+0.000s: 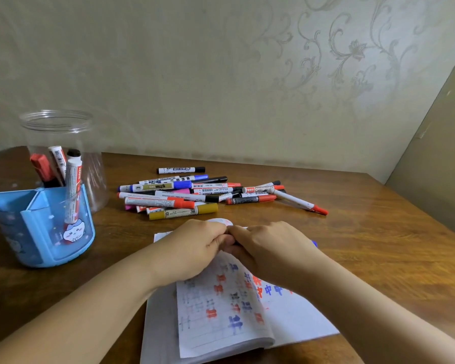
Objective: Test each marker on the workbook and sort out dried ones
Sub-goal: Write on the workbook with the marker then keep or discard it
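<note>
In the head view, a marker with a blue end (314, 243) is gripped between the curled left hand (195, 248) and right hand (268, 248) above the open scribbled paper workbook (221, 311). Capping or uncapping seems underway; next, sorting beside the loose marker pile (200, 193).

Both hands' fingers (221, 241) meeting over open workbook (229, 311), marker pile (195, 193) behind, blue holder (42, 227) left
</note>
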Action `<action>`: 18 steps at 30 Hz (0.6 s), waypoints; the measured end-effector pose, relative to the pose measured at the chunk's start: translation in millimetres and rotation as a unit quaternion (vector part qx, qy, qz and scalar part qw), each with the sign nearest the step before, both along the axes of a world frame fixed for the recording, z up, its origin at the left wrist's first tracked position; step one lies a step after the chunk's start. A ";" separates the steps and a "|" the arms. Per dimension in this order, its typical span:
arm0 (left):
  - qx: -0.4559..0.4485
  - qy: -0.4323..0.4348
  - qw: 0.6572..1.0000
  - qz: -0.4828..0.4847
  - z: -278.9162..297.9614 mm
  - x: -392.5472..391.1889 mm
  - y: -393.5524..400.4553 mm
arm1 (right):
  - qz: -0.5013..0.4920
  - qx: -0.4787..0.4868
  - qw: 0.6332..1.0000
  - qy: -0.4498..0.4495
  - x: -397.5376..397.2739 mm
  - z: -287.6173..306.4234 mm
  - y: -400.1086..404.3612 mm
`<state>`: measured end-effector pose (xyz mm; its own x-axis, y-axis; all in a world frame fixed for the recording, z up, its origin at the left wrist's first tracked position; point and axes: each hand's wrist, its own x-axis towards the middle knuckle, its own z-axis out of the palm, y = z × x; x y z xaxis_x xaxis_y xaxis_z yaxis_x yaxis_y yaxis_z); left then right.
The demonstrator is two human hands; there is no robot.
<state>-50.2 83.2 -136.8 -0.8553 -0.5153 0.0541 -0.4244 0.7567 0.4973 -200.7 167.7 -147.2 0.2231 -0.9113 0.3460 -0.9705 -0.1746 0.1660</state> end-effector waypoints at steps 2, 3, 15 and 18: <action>0.006 -0.001 1.000 0.000 -0.4 0.4 -1.1 | -0.005 0.005 1.000 -0.002 0.0 -2.2 0.5; 0.009 -0.001 1.000 -0.001 -0.3 0.3 -0.9 | -0.010 -0.003 1.000 0.010 -0.1 -2.7 0.2; 0.006 -0.080 0.997 -0.013 3.2 -3.4 4.5 | 0.001 0.069 0.994 0.081 8.8 16.1 7.3; -0.007 -0.095 0.995 -0.029 6.5 -3.9 4.7 | 0.001 0.090 0.995 0.053 7.5 15.0 7.8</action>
<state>-54.1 88.0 -130.3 -0.8794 -0.4647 -0.1040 -0.4645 0.7890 0.4022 -193.2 175.5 -132.2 0.2509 -0.9561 0.1511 -0.9489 -0.2122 0.2334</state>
